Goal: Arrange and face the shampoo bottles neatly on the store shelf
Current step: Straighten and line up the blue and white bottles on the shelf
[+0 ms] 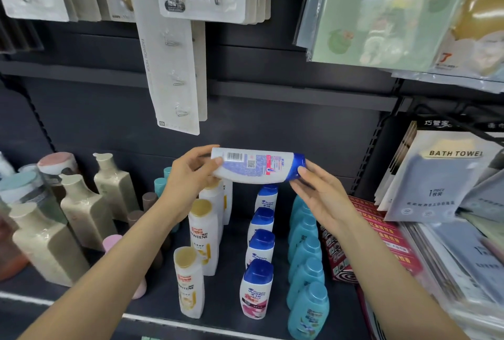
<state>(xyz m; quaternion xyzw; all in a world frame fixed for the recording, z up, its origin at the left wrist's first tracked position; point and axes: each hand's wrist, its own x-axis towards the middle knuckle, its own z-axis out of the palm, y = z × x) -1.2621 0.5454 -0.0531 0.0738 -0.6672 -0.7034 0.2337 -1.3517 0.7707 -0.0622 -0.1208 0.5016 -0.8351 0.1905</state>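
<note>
A white shampoo bottle with a blue cap (256,166) lies sideways in the air above the shelf, its barcode side toward me. My left hand (191,176) grips its base end. The fingertips of my right hand (319,192) rest on its blue cap. Below it, a row of white bottles with blue caps (257,288) runs front to back on the dark shelf (152,304). To the left stands a row of white bottles with gold caps (189,282). A row of teal bottles (308,309) stands to the right.
Beige square pump bottles (84,211) fill the shelf's left side, with small brown and pink bottles (114,243) beside them. Red boxes (381,241) and bath towel packs (441,176) crowd the right. Hook packs (174,75) and green packets (381,12) hang overhead.
</note>
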